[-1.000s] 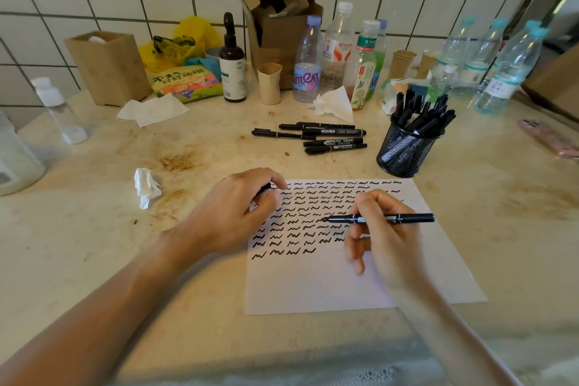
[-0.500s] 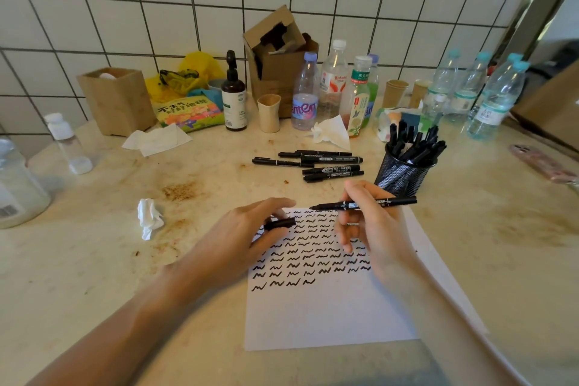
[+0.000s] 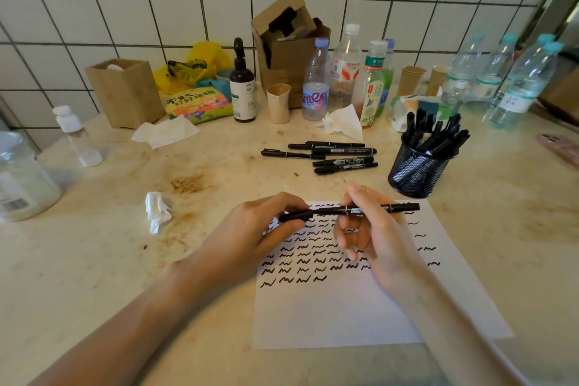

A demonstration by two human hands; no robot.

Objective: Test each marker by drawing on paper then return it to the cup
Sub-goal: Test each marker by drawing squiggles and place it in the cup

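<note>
A white sheet of paper (image 3: 344,313) lies in front of me, its upper half covered with rows of black squiggles. Above it my right hand (image 3: 377,236) pinches a black marker (image 3: 391,208) held level. My left hand (image 3: 250,236) pinches the marker's black cap (image 3: 296,215), which meets the marker's left tip. A black mesh cup (image 3: 418,174) with several black markers stands to the right of the paper's far edge. Several more black markers (image 3: 332,155) lie loose on the counter beyond the paper.
The back of the counter holds several plastic bottles (image 3: 316,84), a cardboard box (image 3: 291,44), a brown pump bottle (image 3: 242,88), paper cups, a wooden box (image 3: 125,92) and a snack bag. Crumpled tissue (image 3: 156,210) lies left of my hands. A jar (image 3: 22,178) stands far left.
My right hand lifted the marker off the paper and held it level. My left hand brought the cap to the marker's tip, where they now meet.
</note>
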